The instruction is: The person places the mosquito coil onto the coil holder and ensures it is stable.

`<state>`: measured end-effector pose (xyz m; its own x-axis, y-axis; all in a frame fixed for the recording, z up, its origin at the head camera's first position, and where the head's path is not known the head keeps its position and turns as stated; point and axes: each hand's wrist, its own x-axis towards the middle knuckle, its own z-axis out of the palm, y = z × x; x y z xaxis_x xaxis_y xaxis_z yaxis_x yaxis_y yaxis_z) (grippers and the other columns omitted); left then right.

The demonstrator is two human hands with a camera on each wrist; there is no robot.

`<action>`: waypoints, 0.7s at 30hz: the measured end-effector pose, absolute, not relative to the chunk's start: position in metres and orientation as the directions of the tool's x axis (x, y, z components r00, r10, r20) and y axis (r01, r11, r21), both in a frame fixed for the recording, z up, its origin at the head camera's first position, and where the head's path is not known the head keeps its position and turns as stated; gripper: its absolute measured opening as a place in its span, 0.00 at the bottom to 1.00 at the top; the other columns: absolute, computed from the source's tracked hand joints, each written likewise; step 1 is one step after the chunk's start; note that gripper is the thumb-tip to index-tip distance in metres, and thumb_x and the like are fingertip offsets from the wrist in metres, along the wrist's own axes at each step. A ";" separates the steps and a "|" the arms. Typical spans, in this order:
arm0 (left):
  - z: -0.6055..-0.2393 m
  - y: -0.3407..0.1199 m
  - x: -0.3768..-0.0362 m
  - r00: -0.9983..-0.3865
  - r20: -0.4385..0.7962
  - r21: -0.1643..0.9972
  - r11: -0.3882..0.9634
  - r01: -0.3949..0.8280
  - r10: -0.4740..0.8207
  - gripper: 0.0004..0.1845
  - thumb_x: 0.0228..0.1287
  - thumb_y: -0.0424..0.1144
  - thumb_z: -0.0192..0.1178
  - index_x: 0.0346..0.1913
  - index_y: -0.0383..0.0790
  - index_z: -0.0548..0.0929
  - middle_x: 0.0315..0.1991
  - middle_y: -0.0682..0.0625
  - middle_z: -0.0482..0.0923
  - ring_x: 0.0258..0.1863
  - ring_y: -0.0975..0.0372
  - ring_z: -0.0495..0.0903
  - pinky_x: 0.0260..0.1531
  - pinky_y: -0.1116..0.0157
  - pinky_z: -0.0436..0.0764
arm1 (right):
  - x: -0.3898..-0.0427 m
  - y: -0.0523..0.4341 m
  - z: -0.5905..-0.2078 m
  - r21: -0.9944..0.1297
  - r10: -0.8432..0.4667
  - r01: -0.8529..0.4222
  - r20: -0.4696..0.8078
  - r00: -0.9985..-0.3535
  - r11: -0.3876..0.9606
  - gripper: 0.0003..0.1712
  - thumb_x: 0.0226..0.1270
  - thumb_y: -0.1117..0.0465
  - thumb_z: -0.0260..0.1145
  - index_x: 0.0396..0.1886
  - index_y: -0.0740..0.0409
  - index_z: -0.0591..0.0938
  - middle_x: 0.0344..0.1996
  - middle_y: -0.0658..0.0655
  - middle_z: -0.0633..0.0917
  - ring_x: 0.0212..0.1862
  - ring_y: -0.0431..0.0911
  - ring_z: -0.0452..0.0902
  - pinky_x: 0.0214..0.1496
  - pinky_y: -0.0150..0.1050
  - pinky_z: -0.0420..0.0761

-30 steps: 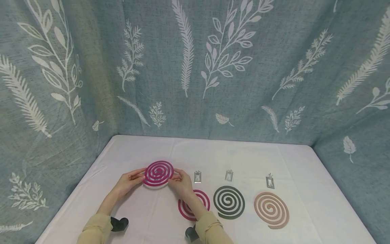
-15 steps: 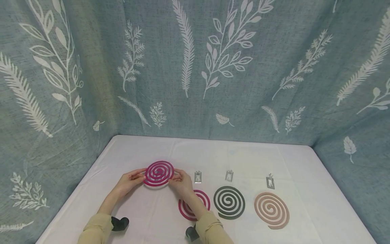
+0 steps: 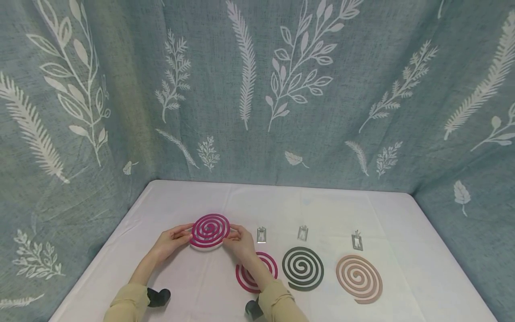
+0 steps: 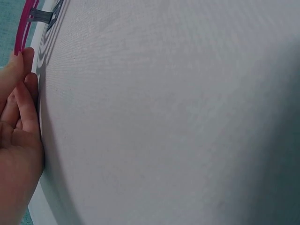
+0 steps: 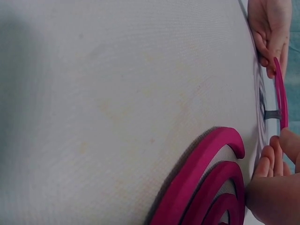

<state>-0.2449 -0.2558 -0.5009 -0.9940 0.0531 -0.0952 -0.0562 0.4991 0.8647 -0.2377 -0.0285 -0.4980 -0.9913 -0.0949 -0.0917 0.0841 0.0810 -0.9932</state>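
Both hands hold a magenta mosquito coil (image 3: 209, 229) by opposite edges, over the left part of the table. My left hand (image 3: 166, 246) pinches its left rim between thumb and fingers; my right hand (image 3: 242, 245) pinches the right rim. Under the coil, in the left wrist view, a small grey metal stand (image 4: 41, 16) joins its underside and reaches down near the cloth. A second magenta coil (image 5: 191, 173) lies flat on the table, partly covered by the right forearm in the head view.
To the right lie a dark green coil (image 3: 301, 266) and a brown coil (image 3: 356, 274). Behind the coils on the table lie metal stands (image 3: 261, 235), one per coil. A white cloth covers the table (image 3: 193, 286); a blue-green leaf-print curtain (image 3: 257, 152) surrounds it.
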 end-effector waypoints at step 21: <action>-0.500 -0.255 -0.243 -0.993 -0.095 0.882 0.469 -0.052 0.068 0.28 0.60 0.46 0.57 0.60 0.36 0.68 0.44 0.44 0.78 0.48 0.59 0.75 0.49 0.64 0.74 | -0.237 -0.030 -0.500 -0.991 -0.083 0.094 -0.102 -0.991 0.094 0.26 0.53 0.68 0.66 0.54 0.61 0.73 0.25 0.50 0.79 0.27 0.36 0.71 0.33 0.28 0.75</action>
<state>-0.2433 -0.2550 -0.4999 -0.9932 0.0676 -0.0950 -0.0524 0.4691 0.8816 -0.2373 -0.0295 -0.5004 -0.9913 -0.0827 -0.1020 0.0942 0.0936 -0.9911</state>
